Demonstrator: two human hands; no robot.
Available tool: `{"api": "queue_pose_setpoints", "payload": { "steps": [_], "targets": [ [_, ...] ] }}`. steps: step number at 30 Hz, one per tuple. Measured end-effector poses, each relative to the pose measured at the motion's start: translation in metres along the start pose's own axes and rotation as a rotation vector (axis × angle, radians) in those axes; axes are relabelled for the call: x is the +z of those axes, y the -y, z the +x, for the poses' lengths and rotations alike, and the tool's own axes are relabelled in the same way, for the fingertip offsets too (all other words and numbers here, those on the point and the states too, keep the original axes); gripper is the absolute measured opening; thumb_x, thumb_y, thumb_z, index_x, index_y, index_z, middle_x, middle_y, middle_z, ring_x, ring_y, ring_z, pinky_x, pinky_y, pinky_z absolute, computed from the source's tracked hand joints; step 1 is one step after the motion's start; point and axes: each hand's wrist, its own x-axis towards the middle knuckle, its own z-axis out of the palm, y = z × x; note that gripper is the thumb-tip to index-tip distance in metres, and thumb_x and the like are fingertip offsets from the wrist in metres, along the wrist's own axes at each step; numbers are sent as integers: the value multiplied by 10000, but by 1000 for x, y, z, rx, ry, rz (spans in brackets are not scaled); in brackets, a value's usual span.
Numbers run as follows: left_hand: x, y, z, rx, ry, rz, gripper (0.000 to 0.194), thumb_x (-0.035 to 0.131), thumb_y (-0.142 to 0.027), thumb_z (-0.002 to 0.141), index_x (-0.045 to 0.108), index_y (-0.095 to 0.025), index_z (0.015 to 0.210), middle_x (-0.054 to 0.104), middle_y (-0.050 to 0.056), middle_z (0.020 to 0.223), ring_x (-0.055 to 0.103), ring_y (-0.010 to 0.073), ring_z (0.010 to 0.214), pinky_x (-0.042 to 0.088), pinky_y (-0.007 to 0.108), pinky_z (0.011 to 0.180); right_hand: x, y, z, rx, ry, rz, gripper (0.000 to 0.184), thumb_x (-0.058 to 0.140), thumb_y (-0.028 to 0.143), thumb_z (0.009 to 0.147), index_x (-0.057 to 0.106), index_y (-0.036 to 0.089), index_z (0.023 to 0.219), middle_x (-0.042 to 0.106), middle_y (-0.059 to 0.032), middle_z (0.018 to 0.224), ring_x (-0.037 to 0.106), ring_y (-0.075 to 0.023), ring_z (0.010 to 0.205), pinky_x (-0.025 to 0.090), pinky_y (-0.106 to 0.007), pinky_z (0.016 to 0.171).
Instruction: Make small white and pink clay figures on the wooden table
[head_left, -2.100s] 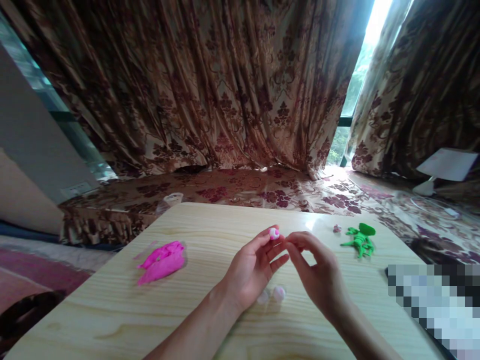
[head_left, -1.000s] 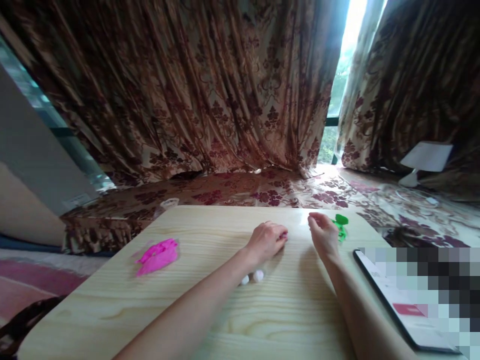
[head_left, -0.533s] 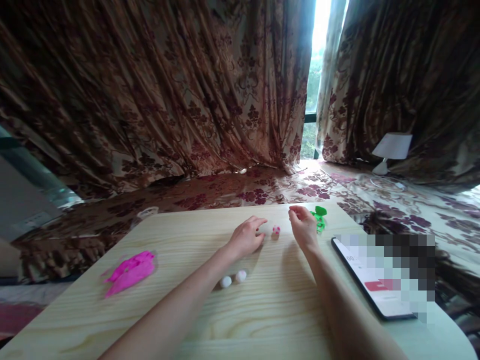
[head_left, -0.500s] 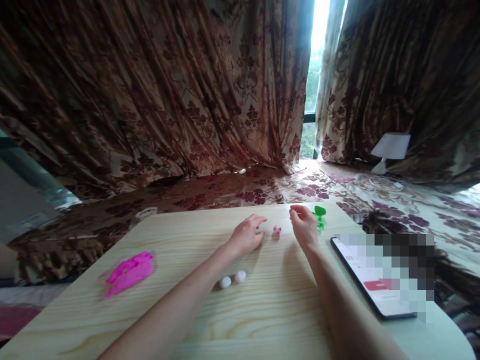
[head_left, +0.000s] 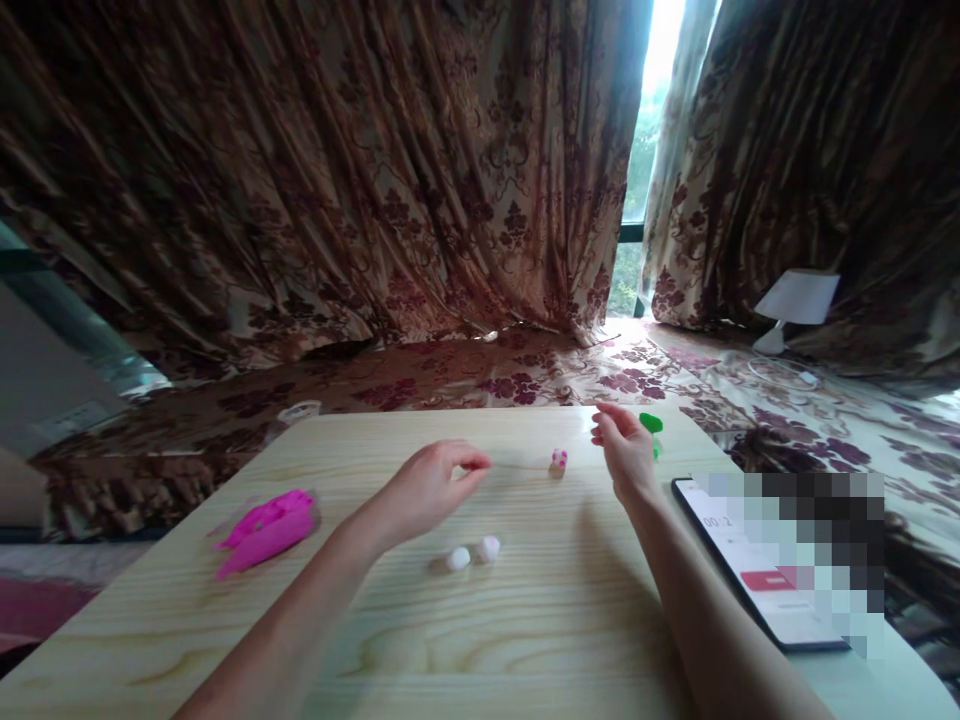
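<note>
Spotted ball (head_left: 559, 459) on table (head_left: 465, 650), right of centre, neither hand touching. Pink clay (head_left: 268, 528) at left; left hand (head_left: 426, 486) mid-frame, thumb and fingers parted, nothing between. White balls (head_left: 488, 549) lower centre. Right hand (head_left: 628, 450) curled, partly covering green piece (head_left: 651, 423), can't tell grip. Looks like setting-down step; next pick-up would call for light pinch.

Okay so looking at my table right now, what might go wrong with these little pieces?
First, the pink-and-white spotted piece sits loose between your hands, so a nudge might send it rolling.

Second, the two whitish balls lie close together near your left hand; a low sweep could knock them apart.

Third, your right hand partly hides the green piece in this view, so you might bump it.
</note>
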Motion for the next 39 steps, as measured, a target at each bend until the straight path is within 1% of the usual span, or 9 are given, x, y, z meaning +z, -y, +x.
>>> {"api": "queue_pose_setpoints", "payload": {
  "steps": [3, 5, 10, 14, 20, 24, 29, 33, 39],
  "targets": [
    [2, -3, -35, -4, 57, 67, 225, 485, -257, 783, 672, -221, 905, 653, 27, 923, 561, 181, 890, 386, 264, 812, 28, 5, -27, -4, 192, 6, 293, 562, 329, 724, 617, 154, 952, 642, -39, 750, 589, -131, 588, 498, -260, 539],
    [8, -6, -47, -1, 70, 110, 217, 505, -275, 779, 660, -224, 922, 639, 32, 906, 547, 190, 898, 375, 276, 817, 42, 8, -45, -10, 299, -5, 245, 584, 306, 714, 635, 155, 900, 649, -38, 719, 590, -138, 603, 493, -260, 554],
    [26, -11, -52, 70, 131, 235, 138, 517, -267, 774, 649, -224, 769, 588, 24, 755, 515, 186, 798, 349, 311, 798, 54, 13, -70, -31, 497, -44, 157, 578, 276, 735, 662, 168, 812, 649, -25, 681, 589, -139, 606, 489, -256, 568],
    [33, -7, -47, 104, 126, 274, 111, 531, -229, 756, 624, -212, 696, 565, 19, 723, 503, 180, 769, 339, 320, 794, 55, 9, -73, -57, 534, -79, 158, 545, 275, 767, 649, 166, 816, 637, -16, 651, 601, -138, 591, 494, -246, 543],
    [23, 13, -34, 95, 36, 235, 170, 474, -231, 801, 641, -213, 826, 586, 36, 790, 513, 185, 807, 365, 302, 747, 55, 11, -75, -150, 557, -153, 158, 548, 238, 767, 679, 183, 838, 660, -31, 742, 606, -142, 664, 487, -248, 594],
    [23, 27, -28, 87, 7, 209, 189, 458, -233, 812, 643, -198, 818, 592, 46, 812, 526, 187, 826, 391, 300, 749, 55, 15, -77, -193, 601, -192, 158, 551, 200, 763, 697, 199, 824, 652, -33, 777, 594, -134, 673, 472, -242, 621],
    [35, 36, -28, 21, -138, -2, 275, 459, -219, 812, 584, -219, 1056, 608, 47, 998, 537, 175, 925, 395, 302, 841, 57, 8, -80, -161, 613, -206, 189, 508, 191, 797, 621, 188, 949, 656, -26, 774, 610, -132, 677, 490, -234, 623],
    [36, 35, -29, -105, -256, -247, 193, 503, -285, 795, 608, -208, 936, 630, 21, 888, 562, 161, 834, 417, 280, 795, 56, 16, -82, -161, 649, -218, 130, 537, 202, 785, 638, 182, 865, 640, -27, 769, 604, -137, 681, 489, -236, 622],
    [30, 22, -33, -208, -259, -708, 239, 526, -352, 798, 630, -159, 894, 635, 43, 833, 565, 146, 772, 435, 254, 729, 57, 34, -90, -189, 709, -209, 154, 527, 243, 817, 652, 187, 886, 626, -42, 823, 586, -142, 711, 476, -241, 614]
  ]
}}
